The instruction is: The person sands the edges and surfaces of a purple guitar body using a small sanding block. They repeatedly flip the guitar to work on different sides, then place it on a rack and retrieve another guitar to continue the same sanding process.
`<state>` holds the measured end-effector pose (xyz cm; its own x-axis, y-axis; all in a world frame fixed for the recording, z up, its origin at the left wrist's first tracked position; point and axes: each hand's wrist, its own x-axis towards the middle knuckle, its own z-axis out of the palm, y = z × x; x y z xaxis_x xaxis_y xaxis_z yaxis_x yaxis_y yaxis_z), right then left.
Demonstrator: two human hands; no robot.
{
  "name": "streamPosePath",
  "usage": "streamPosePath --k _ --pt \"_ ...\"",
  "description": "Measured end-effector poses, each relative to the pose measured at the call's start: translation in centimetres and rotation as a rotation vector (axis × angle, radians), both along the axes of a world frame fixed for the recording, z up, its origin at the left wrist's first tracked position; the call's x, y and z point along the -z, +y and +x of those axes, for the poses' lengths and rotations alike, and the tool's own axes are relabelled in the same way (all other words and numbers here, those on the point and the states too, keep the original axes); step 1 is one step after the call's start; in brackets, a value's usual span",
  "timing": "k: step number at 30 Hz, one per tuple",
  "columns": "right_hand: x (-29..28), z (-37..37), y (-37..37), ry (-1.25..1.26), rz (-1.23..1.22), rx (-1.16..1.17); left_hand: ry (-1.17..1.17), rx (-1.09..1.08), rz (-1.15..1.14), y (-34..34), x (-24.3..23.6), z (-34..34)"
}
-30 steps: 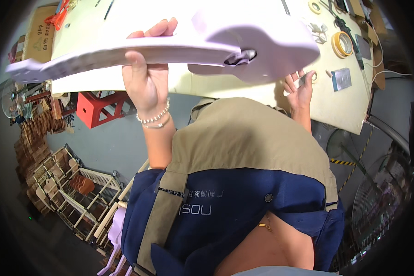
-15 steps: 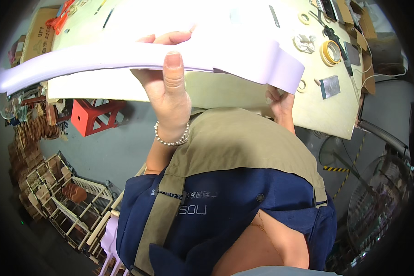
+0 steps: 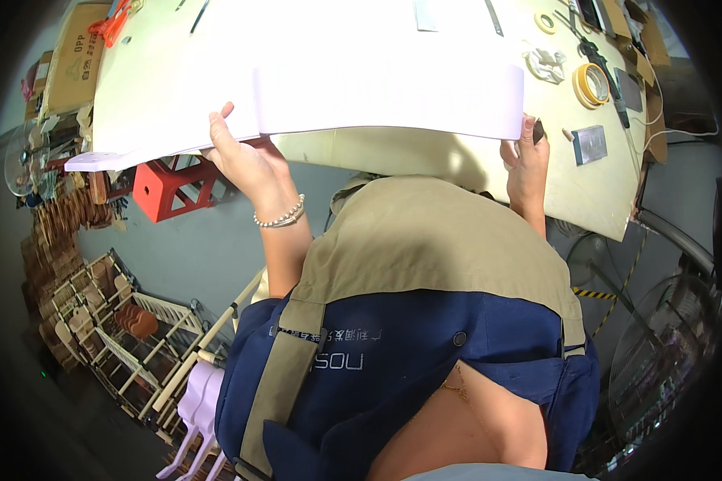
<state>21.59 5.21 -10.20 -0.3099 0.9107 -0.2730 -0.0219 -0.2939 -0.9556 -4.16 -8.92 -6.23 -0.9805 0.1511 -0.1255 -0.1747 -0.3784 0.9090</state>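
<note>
A pale lilac ukulele (image 3: 389, 104) is held edge-on above the white worktable (image 3: 578, 192), its side washed out by glare and its headstock (image 3: 96, 160) reaching left. My left hand (image 3: 249, 160), with a beaded bracelet at the wrist, grips the neck near the body. My right hand (image 3: 525, 164) is at the body's right end, fingers curled round a small dark object (image 3: 539, 131) that I cannot make out clearly; whether it touches the ukulele is unclear. A metallic rectangular block (image 3: 590, 146) lies just right of that hand.
Tape rolls (image 3: 591, 85), crumpled white paper (image 3: 545, 64) and a black cabled tool (image 3: 600, 68) lie at the table's right. A red stool (image 3: 160, 196) stands below the left edge. Lower left are a wooden rack (image 3: 112, 329) and lilac ukulele bodies (image 3: 200, 401); a fan (image 3: 650, 353) stands lower right.
The ukulele has turned from showing its broad face to showing its side. My left hand has shifted left from half a second ago, and my right hand now shows more beside the body's end.
</note>
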Motion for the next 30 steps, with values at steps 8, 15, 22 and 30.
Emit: streamPosePath --k 8,15,22,30 --pt "-1.4 -1.5 -0.7 -0.088 0.179 -0.159 -0.179 -0.224 0.052 -2.8 1.7 -0.3" --pt "-4.0 -4.2 -0.9 0.101 0.431 -0.504 -0.555 -0.135 0.244 -8.8 7.4 -2.8" --pt "-5.3 -8.0 -1.9 0.307 0.475 -0.798 -0.408 0.212 0.384 -14.8 18.7 -1.2" --pt "-4.8 -8.5 -1.5 0.362 0.742 -0.878 -0.329 0.155 0.366 -14.5 16.6 -1.1"
